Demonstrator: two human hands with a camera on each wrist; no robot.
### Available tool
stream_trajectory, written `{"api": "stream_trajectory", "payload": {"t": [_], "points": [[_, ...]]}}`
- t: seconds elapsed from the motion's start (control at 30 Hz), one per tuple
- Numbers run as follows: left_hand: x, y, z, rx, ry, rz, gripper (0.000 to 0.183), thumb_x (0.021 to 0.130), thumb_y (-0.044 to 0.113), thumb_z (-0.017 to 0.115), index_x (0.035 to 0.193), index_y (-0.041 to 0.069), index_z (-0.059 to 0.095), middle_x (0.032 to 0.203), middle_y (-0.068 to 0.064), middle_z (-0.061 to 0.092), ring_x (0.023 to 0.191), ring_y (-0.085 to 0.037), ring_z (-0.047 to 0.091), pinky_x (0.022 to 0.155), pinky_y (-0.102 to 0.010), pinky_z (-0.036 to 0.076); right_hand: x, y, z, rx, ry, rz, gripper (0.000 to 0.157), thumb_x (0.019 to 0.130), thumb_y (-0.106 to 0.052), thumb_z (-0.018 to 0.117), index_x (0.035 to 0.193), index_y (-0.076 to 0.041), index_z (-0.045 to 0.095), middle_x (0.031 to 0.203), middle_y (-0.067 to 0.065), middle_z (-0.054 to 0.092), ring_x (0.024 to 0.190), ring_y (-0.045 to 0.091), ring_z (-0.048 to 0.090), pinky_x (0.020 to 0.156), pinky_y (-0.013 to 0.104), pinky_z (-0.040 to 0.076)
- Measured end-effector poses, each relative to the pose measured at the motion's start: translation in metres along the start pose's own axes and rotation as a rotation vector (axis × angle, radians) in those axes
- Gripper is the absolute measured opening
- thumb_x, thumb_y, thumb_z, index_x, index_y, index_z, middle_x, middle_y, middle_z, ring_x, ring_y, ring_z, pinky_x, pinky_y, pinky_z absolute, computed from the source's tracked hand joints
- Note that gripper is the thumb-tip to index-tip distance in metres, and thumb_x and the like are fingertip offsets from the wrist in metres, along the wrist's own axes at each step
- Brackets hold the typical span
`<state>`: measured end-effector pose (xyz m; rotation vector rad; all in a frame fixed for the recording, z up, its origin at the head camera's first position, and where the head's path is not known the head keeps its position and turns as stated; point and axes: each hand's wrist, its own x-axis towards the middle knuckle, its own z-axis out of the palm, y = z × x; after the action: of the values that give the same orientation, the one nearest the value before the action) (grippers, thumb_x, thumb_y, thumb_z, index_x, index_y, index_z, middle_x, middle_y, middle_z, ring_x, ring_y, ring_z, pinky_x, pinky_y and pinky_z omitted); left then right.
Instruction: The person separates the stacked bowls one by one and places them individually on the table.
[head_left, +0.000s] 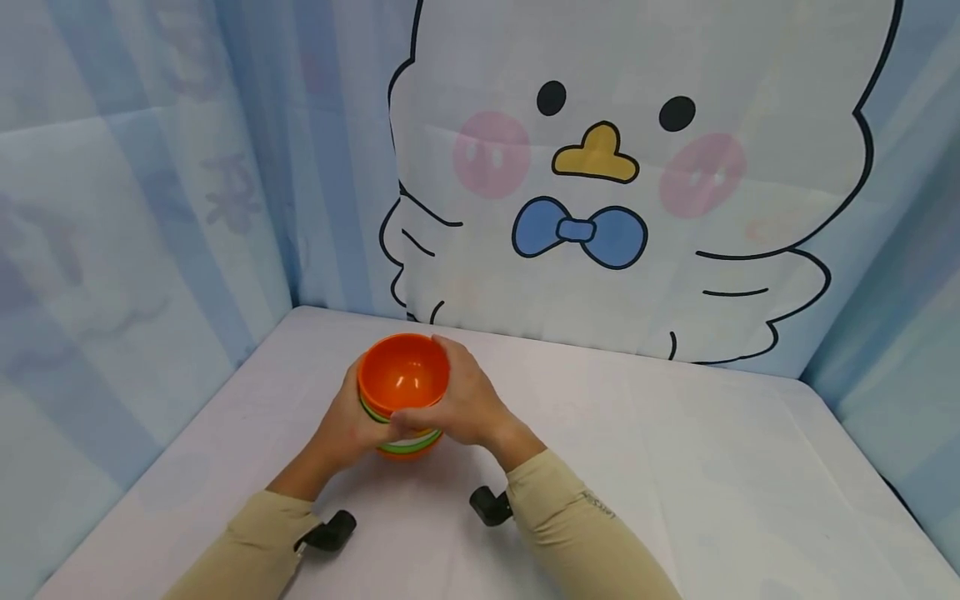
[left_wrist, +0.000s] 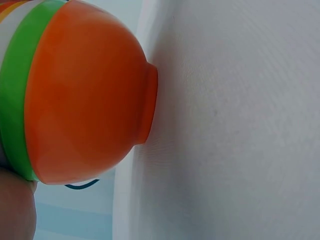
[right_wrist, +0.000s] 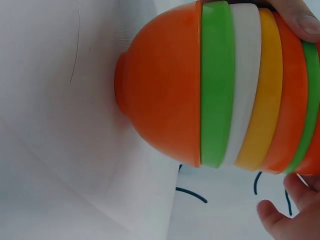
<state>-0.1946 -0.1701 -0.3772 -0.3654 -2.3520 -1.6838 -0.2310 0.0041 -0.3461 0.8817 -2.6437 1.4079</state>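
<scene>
Several bowls are nested in an upright stack between both hands. An orange bowl [left_wrist: 90,100] is lowest, its foot right at the white tabletop. Above it, the right wrist view shows the rims of a green bowl [right_wrist: 216,85], a white bowl [right_wrist: 245,75] and a yellow bowl [right_wrist: 265,90], then more orange and green. The topmost orange bowl [head_left: 405,375] faces up with its inside visible. My left hand [head_left: 351,427] grips the stack's left side. From the right, my right hand [head_left: 467,398] holds the upper bowls, thumb across the front. Far-side fingers are partly hidden.
The white-covered table [head_left: 675,483] extends right and toward me. Behind it hangs a curtain [head_left: 480,267] with a cartoon bird, and blue-white curtains flank both sides. Black wrist mounts [head_left: 332,532] jut from beside the sleeves.
</scene>
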Motion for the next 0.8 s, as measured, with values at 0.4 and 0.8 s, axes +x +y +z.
{"api": "stream_trajectory", "payload": {"t": [0.4, 0.8], "points": [[-0.003, 0.015, -0.001, -0.023, -0.011, -0.023, 0.095, 0.065, 0.022, 0.081, 0.136, 0.01, 0.02, 0.129, -0.004, 0.038, 0.114, -0.023, 0.038, 0.087, -0.043, 0.043, 0.003, 0.002, 0.004, 0.023, 0.037, -0.024, 0.093, 0.064, -0.05, 0.073, 0.136, -0.012, 0.027, 0.123, -0.007, 0.04, 0.105, 0.009, 0.041, 0.072, 0.025, 0.047], [-0.003, 0.016, -0.001, -0.03, -0.021, -0.037, 0.095, 0.065, 0.021, 0.081, 0.136, 0.011, 0.019, 0.129, -0.004, 0.037, 0.115, -0.023, 0.038, 0.088, -0.043, 0.042, 0.001, 0.001, 0.005, 0.026, 0.041, 0.021, 0.092, 0.065, -0.051, 0.071, 0.136, -0.013, 0.028, 0.123, -0.007, 0.041, 0.103, 0.009, 0.043, 0.072, 0.025, 0.047]]}}
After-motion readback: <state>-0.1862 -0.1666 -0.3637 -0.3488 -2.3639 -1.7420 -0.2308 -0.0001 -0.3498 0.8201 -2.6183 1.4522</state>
